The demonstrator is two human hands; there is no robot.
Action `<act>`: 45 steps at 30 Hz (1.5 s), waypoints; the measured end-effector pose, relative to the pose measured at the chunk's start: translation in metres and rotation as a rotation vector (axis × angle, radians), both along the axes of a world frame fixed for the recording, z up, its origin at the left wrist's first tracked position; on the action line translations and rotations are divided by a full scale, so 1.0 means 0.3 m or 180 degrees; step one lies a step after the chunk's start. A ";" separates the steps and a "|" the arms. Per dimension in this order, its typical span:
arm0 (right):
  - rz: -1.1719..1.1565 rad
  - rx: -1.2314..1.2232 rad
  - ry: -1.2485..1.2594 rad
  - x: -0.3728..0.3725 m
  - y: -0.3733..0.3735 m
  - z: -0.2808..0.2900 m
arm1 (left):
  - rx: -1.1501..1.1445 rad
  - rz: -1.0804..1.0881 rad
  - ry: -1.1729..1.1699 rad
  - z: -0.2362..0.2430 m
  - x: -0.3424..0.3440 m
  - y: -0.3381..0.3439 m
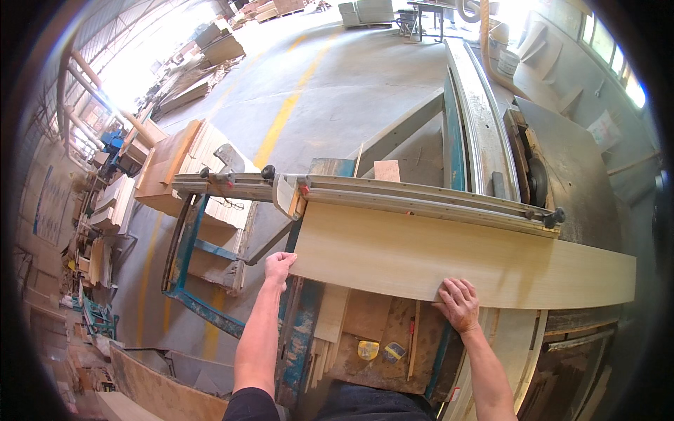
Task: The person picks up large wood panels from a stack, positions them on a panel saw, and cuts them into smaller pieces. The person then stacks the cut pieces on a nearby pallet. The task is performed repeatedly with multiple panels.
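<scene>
The pale board (449,259) lies lengthwise before me, along the near side of the metal fence (421,198), its right end reaching past the fence's end. At its near-left corner my left hand (279,269) has curled fingers, seemingly pinching the edge between thumb and forefinger; farther right, my right hand (458,303) drapes over the near edge, fingers slightly spread on the upper face. To do this well, I'd judge, I should hold the left end square to the stop block (286,193) and press evenly with the right, so the long edge sits flush; I cannot tell whether it touches throughout. Around me, from the left, stacked panels (200,151) stand behind a blue-green frame (208,311); yellow lines (288,116) cross the grey floor (337,105); tape measures (367,350) lie on a brown wooden surface (351,372); a dark tabletop (583,161) spreads beyond the board's right half.
</scene>
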State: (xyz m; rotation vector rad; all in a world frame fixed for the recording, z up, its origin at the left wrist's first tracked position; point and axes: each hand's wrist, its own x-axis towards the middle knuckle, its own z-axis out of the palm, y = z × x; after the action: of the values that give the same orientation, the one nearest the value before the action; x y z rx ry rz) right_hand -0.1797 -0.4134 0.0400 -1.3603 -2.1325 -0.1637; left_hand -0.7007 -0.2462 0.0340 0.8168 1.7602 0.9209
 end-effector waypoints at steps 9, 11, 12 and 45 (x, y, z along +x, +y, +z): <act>0.0001 -0.0037 -0.0004 0.003 -0.001 0.000 | 0.0216 0.0054 -0.0317 -0.016 0.012 -0.007; -0.0007 -0.0041 -0.0020 0.003 0.000 -0.002 | 0.0234 -0.0041 -0.0201 -0.010 0.013 -0.006; -0.0008 -0.0041 -0.0025 0.003 -0.001 -0.002 | 0.0240 -0.0093 -0.0148 -0.007 0.018 -0.005; -0.0076 -0.0072 0.0130 0.005 0.004 -0.010 | 0.0498 0.0097 0.0234 -0.041 0.019 0.000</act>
State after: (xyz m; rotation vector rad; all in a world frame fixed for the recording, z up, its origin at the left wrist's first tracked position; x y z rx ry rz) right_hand -0.1783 -0.4121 0.0371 -1.3906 -2.0911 -0.1207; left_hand -0.6951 -0.2462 0.0218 0.9367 1.7844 1.0713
